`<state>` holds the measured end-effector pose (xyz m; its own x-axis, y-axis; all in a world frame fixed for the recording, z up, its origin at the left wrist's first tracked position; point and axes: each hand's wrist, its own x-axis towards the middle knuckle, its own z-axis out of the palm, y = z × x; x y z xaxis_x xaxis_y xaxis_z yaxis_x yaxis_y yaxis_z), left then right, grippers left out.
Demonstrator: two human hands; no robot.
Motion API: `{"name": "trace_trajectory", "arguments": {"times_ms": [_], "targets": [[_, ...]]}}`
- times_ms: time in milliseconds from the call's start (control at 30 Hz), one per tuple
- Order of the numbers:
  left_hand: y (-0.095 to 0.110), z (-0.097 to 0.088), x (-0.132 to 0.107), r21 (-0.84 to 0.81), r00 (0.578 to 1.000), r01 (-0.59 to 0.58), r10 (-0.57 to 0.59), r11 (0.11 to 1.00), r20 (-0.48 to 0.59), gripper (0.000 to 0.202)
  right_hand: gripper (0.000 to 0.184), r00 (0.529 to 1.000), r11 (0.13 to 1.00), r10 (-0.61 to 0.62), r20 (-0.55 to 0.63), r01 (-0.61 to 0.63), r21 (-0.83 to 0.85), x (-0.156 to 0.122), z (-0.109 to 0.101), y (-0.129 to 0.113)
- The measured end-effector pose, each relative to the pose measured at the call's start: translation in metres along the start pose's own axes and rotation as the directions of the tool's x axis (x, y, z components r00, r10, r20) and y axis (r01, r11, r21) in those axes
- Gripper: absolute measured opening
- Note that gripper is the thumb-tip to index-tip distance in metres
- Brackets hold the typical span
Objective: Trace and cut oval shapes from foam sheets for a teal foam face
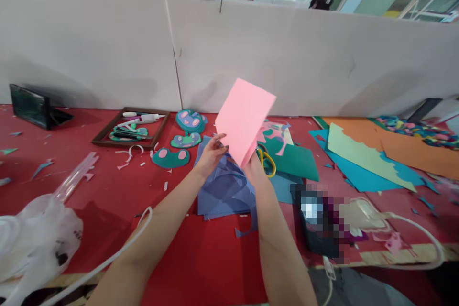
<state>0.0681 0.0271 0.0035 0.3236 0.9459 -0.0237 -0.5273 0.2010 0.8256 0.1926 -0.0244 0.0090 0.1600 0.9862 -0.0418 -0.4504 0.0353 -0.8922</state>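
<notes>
I hold a plain pink craft sheet (244,117), bent or folded along its lower right edge, up above the table. My left hand (211,157) has its fingers at the sheet's lower left edge. My right hand (254,166) grips the bottom right edge, its fingers mostly hidden behind the sheet. Beneath both hands lies a loose pile of blue-violet sheets (222,196) with cut scraps. Yellow-handled scissors (268,165) rest just right of my right hand, their blades out of sight. Under them is a dark green sheet (299,160).
Layered teal and pink cutouts (171,158) lie left of the pile, beside a brown tray (96,141) of pens. A phone (315,224) sits at right front, orange sheets (423,153) farther right. A plastic bag (43,229) and white cable (122,253) are left; a white partition (287,57) stands behind.
</notes>
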Motion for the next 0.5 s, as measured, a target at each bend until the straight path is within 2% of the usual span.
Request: {"name": "trace_trajectory", "arguments": {"times_ms": [167,300,400,500], "targets": [[-0.004,0.002,0.000,0.014,1.000,0.010,-0.010,1.000,-0.013,0.042,0.066,0.997,0.994,-0.057,0.042,0.053,0.098,-0.012,0.005,-0.010],[0.001,0.000,0.003,-0.032,0.997,0.057,-0.059,0.998,-0.058,0.038,0.070,1.000,0.994,-0.022,-0.010,0.023,0.104,-0.012,0.008,-0.013],[0.003,-0.002,0.003,-0.078,0.994,0.105,-0.108,0.991,-0.029,0.035,0.072,0.999,0.992,-0.036,-0.035,0.040,0.117,-0.009,0.010,-0.014],[0.003,-0.002,0.002,-0.095,0.994,0.108,-0.110,0.990,-0.012,0.033,0.073,0.996,0.990,-0.084,-0.033,0.087,0.113,-0.008,0.012,-0.017]]}}
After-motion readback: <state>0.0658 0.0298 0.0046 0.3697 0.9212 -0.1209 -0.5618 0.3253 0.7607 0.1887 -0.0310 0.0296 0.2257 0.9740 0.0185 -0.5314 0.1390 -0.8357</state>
